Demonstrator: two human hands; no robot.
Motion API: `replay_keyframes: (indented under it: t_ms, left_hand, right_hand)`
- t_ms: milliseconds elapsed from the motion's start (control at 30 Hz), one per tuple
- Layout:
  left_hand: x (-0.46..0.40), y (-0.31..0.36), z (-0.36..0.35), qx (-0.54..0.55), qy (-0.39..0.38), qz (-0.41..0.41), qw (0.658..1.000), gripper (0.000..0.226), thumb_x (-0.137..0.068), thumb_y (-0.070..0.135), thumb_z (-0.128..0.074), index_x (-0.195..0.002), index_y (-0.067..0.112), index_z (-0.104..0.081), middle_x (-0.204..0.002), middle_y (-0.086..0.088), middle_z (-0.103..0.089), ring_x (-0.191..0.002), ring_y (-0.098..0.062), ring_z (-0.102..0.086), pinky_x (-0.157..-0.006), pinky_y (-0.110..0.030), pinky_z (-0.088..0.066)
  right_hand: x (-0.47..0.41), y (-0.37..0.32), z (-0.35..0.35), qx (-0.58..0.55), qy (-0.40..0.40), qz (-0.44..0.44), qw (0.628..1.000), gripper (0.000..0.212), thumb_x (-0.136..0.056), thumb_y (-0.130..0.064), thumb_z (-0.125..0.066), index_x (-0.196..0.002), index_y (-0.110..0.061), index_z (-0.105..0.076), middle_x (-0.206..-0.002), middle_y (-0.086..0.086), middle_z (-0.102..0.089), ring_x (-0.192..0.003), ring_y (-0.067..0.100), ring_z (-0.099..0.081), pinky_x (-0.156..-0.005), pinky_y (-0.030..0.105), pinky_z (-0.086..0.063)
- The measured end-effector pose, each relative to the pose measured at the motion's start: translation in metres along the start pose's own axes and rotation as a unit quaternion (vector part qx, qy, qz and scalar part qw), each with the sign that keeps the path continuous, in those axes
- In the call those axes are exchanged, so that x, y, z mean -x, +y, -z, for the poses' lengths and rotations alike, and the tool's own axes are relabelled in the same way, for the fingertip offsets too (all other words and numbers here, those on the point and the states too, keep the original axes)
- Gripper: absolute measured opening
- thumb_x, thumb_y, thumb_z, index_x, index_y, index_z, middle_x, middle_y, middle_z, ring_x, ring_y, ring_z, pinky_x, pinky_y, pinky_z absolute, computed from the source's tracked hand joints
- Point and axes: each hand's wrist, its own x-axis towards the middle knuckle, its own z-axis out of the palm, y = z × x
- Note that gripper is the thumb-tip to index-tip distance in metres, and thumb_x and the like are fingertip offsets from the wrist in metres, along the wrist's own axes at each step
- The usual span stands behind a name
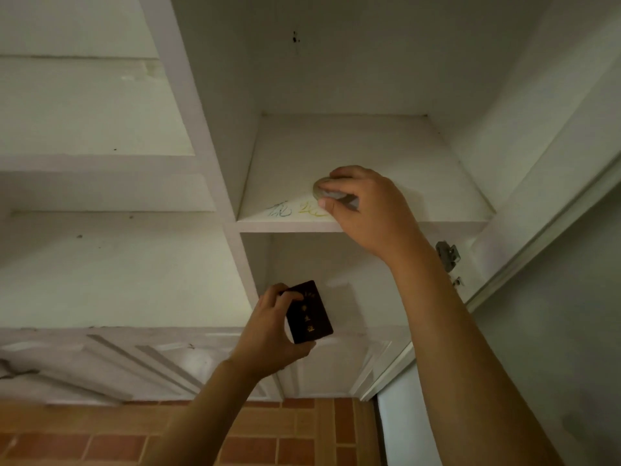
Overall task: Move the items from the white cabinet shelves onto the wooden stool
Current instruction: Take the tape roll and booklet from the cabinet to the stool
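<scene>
white cabinet shelf [386, 156] bears scribbles; right hand [363, 210] grips disc [331, 193], left hand [268, 327] booklet [309, 312].

cabinet [208, 136] — white, panelled doors | shelf [369, 156] — white, blue-green and yellow scribbles near its front edge | booklet [311, 312] — dark maroon cover with gold characters | round object [322, 190] — pale grey-beige | floor [100, 432] — orange-brown tiles, pale grout lines | hinge [447, 255] — grey metal

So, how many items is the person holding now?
2: a dark red booklet in the left hand, a round roll in the right hand at the shelf.
</scene>
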Motion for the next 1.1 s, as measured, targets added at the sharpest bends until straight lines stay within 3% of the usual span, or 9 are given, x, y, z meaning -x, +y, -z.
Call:
replay_keyframes:
  t_ms: [267, 433, 600, 900, 1000, 1100]
  left_hand:
    - [0.057, 0.025, 0.045, 0.009, 0.05, -0.004, 0.999, 0.083, -0.069, 0.061, -0.085, -0.136, 0.033, -0.044, -0.149, 0.014, -0.031, -0.127, -0.007, -0.045, -0.101, -0.013, -0.045]
    - [0.074, 0.029, 0.075, 0.011, 0.099, -0.018, 0.995, 0.083, -0.068, 0.059, -0.084, -0.136, 0.032, -0.046, -0.147, 0.01, -0.035, -0.129, -0.01, -0.046, -0.103, -0.023, -0.049]
    - [0.096, 0.032, 0.109, 0.0, 0.148, -0.02, 0.989, 0.082, -0.068, 0.049, -0.091, -0.135, 0.03, -0.048, -0.147, 0.009, -0.035, -0.131, -0.01, -0.043, -0.103, -0.018, -0.039]
    - [0.195, 0.018, 0.174, 0.009, 0.255, 0.017, 0.967, 0.081, -0.065, 0.044, -0.094, -0.133, 0.03, -0.053, -0.143, 0.008, -0.039, -0.127, -0.014, -0.047, -0.102, -0.028, -0.043]
    - [0.233, 0.013, 0.196, 0.011, 0.294, 0.026, 0.955, 0.08, -0.065, 0.041, -0.096, -0.132, 0.03, -0.054, -0.14, 0.009, -0.041, -0.126, -0.012, -0.048, -0.101, -0.026, -0.042]
    - [0.267, 0.01, 0.218, 0.005, 0.321, 0.035, 0.946, 0.08, -0.065, 0.042, -0.096, -0.132, 0.028, -0.055, -0.139, 0.007, -0.041, -0.126, -0.012, -0.047, -0.102, -0.02, -0.038]
  right_hand:
    - [0.003, -0.004, 0.003, -0.016, 0.017, 0.008, 1.0, 0.027, -0.095, -0.029, -0.076, -0.12, -0.021, -0.08, -0.126, 0.002, -0.072, -0.118, 0.022, -0.061, -0.096, 0.03, -0.046]
    - [0.014, -0.022, -0.004, -0.014, 0.022, 0.029, 0.999, 0.018, -0.094, -0.024, -0.073, -0.109, -0.023, -0.083, -0.102, 0.0, -0.076, -0.098, 0.028, -0.061, -0.083, 0.038, -0.053]
    - [0.035, -0.053, -0.013, -0.011, 0.017, 0.027, 0.999, 0.018, -0.095, -0.024, -0.075, -0.11, -0.021, -0.083, -0.107, 0.004, -0.075, -0.103, 0.031, -0.059, -0.088, 0.045, -0.054]
    - [0.097, -0.148, -0.03, -0.069, 0.011, 0.042, 0.997, 0.028, -0.091, -0.025, -0.08, -0.118, -0.02, -0.08, -0.119, -0.003, -0.071, -0.115, 0.017, -0.057, -0.096, 0.025, -0.043]
    - [0.116, -0.188, -0.035, -0.093, 0.01, 0.055, 0.994, 0.025, -0.088, -0.024, -0.082, -0.113, -0.02, -0.082, -0.118, -0.006, -0.071, -0.116, 0.016, -0.058, -0.097, 0.023, -0.042]
    - [0.132, -0.226, -0.041, -0.102, 0.003, 0.074, 0.992, 0.023, -0.086, -0.022, -0.084, -0.109, -0.021, -0.082, -0.116, -0.008, -0.07, -0.115, 0.016, -0.059, -0.095, 0.01, -0.036]
